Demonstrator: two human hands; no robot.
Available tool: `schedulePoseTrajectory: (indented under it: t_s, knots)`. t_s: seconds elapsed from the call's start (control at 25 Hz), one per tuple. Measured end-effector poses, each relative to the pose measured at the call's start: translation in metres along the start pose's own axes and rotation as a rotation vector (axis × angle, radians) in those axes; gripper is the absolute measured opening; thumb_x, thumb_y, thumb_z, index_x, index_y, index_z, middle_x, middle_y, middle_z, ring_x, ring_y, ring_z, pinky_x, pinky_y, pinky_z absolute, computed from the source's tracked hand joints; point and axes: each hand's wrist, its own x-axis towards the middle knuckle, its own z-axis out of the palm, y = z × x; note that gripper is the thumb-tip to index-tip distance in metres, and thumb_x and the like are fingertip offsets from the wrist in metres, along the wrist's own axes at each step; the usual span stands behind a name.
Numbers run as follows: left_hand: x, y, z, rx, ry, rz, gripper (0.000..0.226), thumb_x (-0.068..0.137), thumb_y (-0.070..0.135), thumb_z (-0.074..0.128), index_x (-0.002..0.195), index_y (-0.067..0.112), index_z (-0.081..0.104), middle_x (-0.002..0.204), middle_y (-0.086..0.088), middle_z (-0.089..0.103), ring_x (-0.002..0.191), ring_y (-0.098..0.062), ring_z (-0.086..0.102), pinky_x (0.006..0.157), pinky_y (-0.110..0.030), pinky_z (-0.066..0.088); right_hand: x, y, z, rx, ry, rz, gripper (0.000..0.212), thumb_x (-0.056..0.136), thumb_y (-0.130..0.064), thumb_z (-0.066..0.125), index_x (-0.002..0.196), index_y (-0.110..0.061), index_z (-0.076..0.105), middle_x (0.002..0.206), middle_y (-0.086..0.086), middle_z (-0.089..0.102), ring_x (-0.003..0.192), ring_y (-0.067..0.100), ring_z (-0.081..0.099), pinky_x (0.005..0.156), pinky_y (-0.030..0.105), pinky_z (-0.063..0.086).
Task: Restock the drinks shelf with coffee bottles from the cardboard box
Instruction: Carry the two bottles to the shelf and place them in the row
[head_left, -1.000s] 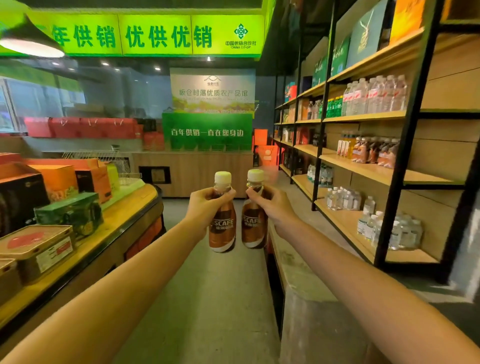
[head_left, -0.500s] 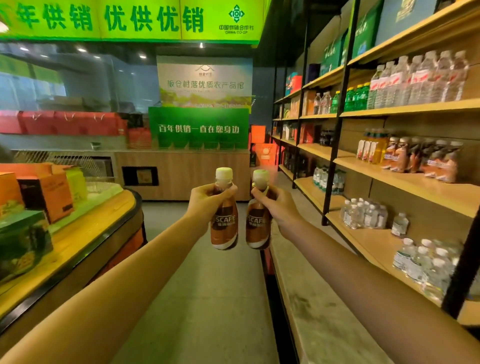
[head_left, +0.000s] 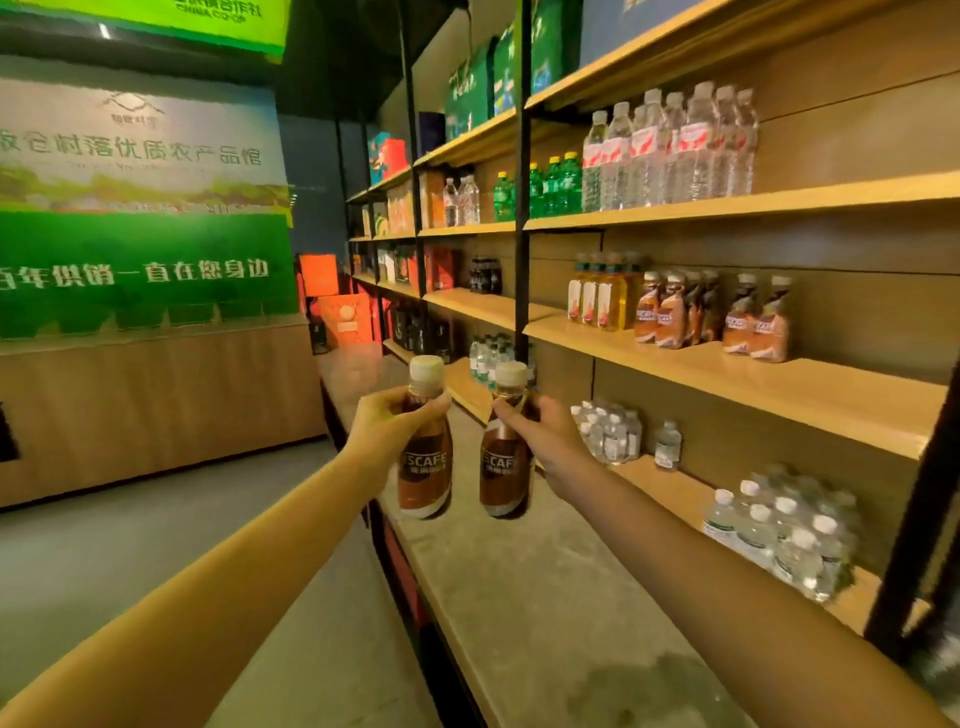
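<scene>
Brown plastic coffee bottle (head_left: 425, 467) gripped at its shoulder by the left hand (head_left: 387, 423); right hand (head_left: 540, 431) grips a second coffee bottle (head_left: 504, 467) likewise. Both upright, mid-aisle, left of the drinks shelf (head_left: 779, 384). Probably light, rigid, smooth; shoulder hold suits.

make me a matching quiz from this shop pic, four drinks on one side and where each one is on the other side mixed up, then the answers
Drinks
1. green bottles
2. yellow bottles
3. water pack
4. held coffee bottles

Places
a. lowest wooden shelf
b. one in the left hand, one in the right hand
c. beside the tall water bottles
d. beside the shelved coffee bottles

Pairs: 1-c, 2-d, 3-a, 4-b
</scene>
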Motion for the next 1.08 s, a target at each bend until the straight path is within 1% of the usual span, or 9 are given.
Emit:
schedulePoseTrajectory:
  t_s: [0.08,0.2,0.36,0.44,0.52,0.64,0.76,0.96,1.08]
  knots:
    - [0.045,-0.014,0.027,-0.018,-0.082,0.0,0.009,0.082,0.02,0.068,0.089,0.015,0.066,0.088,-0.001,0.066,0.084,-0.015,0.06,0.082,-0.036,0.042,0.037,0.01,-0.021,-0.032,0.072,0.013,0.035,0.087,-0.026,0.064,0.116,-0.007,0.059,0.109,0.006,0.065,0.103,0.021,0.061,0.079,0.027,0.047]
    - [0.118,-0.03,0.078,-0.066,-0.211,0.017,0.031,0.081,0.022,0.069,0.108,0.007,0.065,0.1,-0.006,0.066,0.096,-0.023,0.059,0.088,-0.039,0.044,0.097,0.025,-0.058,-0.054,0.189,-0.016,0.027,0.087,-0.027,0.064,0.105,-0.007,0.062,0.097,0.005,0.066,0.092,0.02,0.063,0.068,0.022,0.047]
    - [0.203,-0.032,0.144,-0.139,-0.362,0.014,0.014,0.081,0.023,0.069,0.093,0.017,0.065,0.089,0.004,0.065,0.084,-0.012,0.059,0.079,-0.032,0.045,0.173,0.035,-0.106,-0.036,0.33,-0.018,0.015,0.088,-0.023,0.063,0.095,-0.011,0.062,0.097,0.007,0.068,0.09,0.021,0.064,0.074,0.027,0.051]
    - [0.238,-0.032,0.176,-0.172,-0.428,0.008,0.017,0.081,0.022,0.069,0.097,0.015,0.066,0.086,0.006,0.064,0.079,-0.007,0.058,0.065,-0.023,0.043,0.199,0.041,-0.127,-0.054,0.437,-0.006,0.013,0.089,-0.021,0.062,0.096,-0.01,0.061,0.092,0.004,0.066,0.082,0.014,0.062,0.067,0.022,0.048]
    - [0.264,-0.028,0.208,-0.197,-0.504,0.007,0.027,0.082,0.021,0.069,0.106,0.011,0.065,0.087,0.005,0.064,0.079,-0.006,0.057,0.061,-0.021,0.041,0.217,0.044,-0.151,-0.067,0.507,-0.014,0.014,0.089,-0.022,0.062,0.099,-0.012,0.061,0.091,0.002,0.066,0.081,0.011,0.061,0.065,0.021,0.046]
    - [0.304,-0.023,0.258,-0.235,-0.636,0.011,0.029,0.082,0.022,0.07,0.107,0.01,0.064,0.087,0.005,0.064,0.079,-0.008,0.059,0.06,-0.02,0.041,0.243,0.045,-0.189,-0.154,0.618,-0.032,0.02,0.089,-0.024,0.062,0.103,-0.009,0.061,0.093,0.003,0.065,0.086,0.015,0.062,0.072,0.026,0.05]
    - [0.338,-0.018,0.305,-0.242,-0.752,0.105,0.032,0.08,0.026,0.07,0.108,0.012,0.064,0.095,0.004,0.066,0.09,-0.013,0.061,0.067,-0.021,0.045,0.263,0.041,-0.22,-0.189,0.736,-0.075,0.019,0.088,-0.022,0.062,0.104,-0.011,0.06,0.096,0.005,0.065,0.09,0.018,0.063,0.082,0.031,0.051]
    - [0.388,-0.001,0.371,-0.316,-0.933,0.112,0.013,0.082,0.021,0.069,0.089,0.025,0.058,0.082,0.011,0.058,0.076,-0.005,0.055,0.075,-0.026,0.044,0.299,0.035,-0.259,-0.214,0.921,-0.1,0.021,0.088,-0.021,0.062,0.108,-0.013,0.06,0.106,0.007,0.065,0.087,0.013,0.064,0.069,0.021,0.05]
    - [0.412,0.004,0.406,-0.335,-1.063,0.105,0.018,0.082,0.021,0.069,0.099,0.019,0.065,0.093,0.002,0.065,0.084,-0.011,0.06,0.066,-0.023,0.046,0.316,0.03,-0.277,-0.254,1.015,-0.081,0.026,0.089,-0.021,0.061,0.112,-0.01,0.06,0.099,0.005,0.069,0.089,0.017,0.066,0.072,0.026,0.052]
